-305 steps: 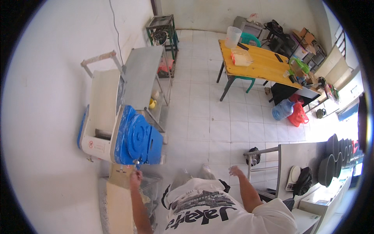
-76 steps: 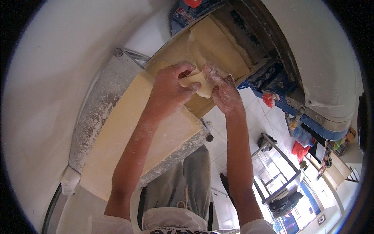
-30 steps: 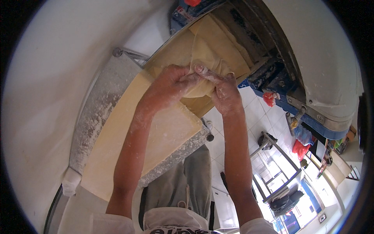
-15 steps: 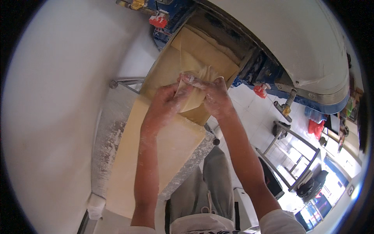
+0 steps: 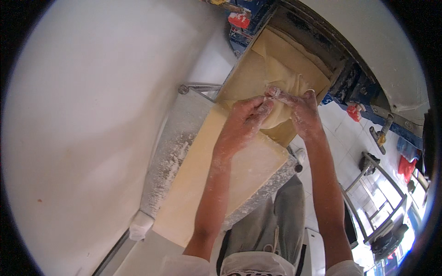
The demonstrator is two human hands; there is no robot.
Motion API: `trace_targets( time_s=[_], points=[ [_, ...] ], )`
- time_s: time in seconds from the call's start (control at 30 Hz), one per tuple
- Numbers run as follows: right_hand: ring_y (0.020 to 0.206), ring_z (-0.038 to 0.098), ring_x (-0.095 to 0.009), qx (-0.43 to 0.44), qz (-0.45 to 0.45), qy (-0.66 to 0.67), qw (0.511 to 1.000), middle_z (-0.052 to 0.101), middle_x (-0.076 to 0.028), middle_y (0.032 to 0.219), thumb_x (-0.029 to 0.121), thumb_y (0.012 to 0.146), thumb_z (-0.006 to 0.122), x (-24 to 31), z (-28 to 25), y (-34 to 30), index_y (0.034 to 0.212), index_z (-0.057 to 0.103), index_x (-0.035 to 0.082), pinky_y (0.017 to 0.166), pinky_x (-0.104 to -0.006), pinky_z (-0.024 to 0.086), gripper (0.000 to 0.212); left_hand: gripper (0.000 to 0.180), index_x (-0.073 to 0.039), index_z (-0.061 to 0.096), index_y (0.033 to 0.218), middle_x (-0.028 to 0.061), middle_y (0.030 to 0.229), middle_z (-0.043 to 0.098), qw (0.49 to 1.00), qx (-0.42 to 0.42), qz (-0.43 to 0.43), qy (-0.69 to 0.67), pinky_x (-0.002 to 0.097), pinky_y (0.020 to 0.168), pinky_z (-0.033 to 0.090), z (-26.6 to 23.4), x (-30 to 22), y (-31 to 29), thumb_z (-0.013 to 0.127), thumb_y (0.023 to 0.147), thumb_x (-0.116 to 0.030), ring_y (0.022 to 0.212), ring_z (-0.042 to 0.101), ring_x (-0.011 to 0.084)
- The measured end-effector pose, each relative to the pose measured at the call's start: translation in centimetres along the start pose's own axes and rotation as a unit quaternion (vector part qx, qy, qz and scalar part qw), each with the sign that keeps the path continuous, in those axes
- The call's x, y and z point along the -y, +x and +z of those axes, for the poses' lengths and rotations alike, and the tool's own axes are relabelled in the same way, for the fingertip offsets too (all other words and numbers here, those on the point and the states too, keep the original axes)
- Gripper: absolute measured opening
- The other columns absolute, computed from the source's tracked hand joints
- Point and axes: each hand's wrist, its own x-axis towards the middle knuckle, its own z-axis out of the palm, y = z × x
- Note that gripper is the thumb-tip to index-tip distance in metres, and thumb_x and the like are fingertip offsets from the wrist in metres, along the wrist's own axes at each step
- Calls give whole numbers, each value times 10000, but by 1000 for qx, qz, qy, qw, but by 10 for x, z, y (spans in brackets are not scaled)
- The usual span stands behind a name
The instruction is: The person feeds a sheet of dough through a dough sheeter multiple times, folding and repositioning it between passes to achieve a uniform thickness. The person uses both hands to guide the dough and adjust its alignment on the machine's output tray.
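Since a moment ago, our view has slid a little and the dough sheet sits lower in the picture, while our hands have stayed on the same fold. Our left hand (image 5: 241,124) and right hand (image 5: 301,112) are close together, both pinching a bunched-up fold of the yellow dough sheet (image 5: 271,83). It comes out of the blue rolling machine (image 5: 350,78) and lies along the floury worktop (image 5: 170,156). Flour covers our fingers.

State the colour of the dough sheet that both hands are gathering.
Pale yellow dough sheet, dusted with white flour; shown in the head view.
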Motion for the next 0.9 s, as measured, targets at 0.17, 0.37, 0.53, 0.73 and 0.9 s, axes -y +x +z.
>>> trace_targets(
  time_s=[0.17, 0.37, 0.53, 0.73, 0.9],
  points=[
    [982, 708, -174, 18, 17, 13, 1000, 726, -111, 1097, 55, 858, 806, 15, 7, -7, 1193, 650, -53, 883, -321, 570, 386, 326, 19, 698, 968, -12, 785, 617, 998, -41, 13, 56, 286, 677, 430, 5, -12, 1, 796, 892, -283, 759, 512, 66],
    [953, 717, -176, 4, -27, -41, 999, 739, -122, 1048, 132, 813, 856, 0, -8, -1, 1097, 688, -54, 771, -319, 583, 379, 336, 5, 710, 949, 9, 795, 662, 992, -59, -1, 111, 302, 701, 455, 5, -14, 4, 800, 880, -312, 764, 562, 90],
    [976, 704, -171, 8, -58, -41, 997, 728, -115, 1096, 115, 804, 863, 2, -4, 3, 1170, 651, -45, 818, -319, 575, 452, 312, 25, 617, 810, -1, 663, 507, 987, -92, 52, 125, 301, 613, 400, 11, -9, 1, 803, 873, -218, 668, 431, 87],
    [972, 709, -186, 21, -1, -1, 1000, 726, -99, 1109, 100, 796, 859, 16, -1, 0, 1212, 644, -21, 825, -321, 579, 483, 284, 42, 683, 909, 31, 688, 566, 987, -118, 66, 82, 314, 627, 431, 13, -10, -2, 795, 888, -218, 676, 481, 89],
    [955, 710, -179, 60, -13, -37, 997, 725, -100, 1101, 107, 793, 866, 14, -17, 4, 1214, 646, -19, 802, -331, 594, 492, 332, -2, 730, 1032, 61, 905, 737, 989, -98, 9, 112, 283, 785, 512, 9, -14, 0, 800, 892, -294, 842, 656, 112]
  ],
)
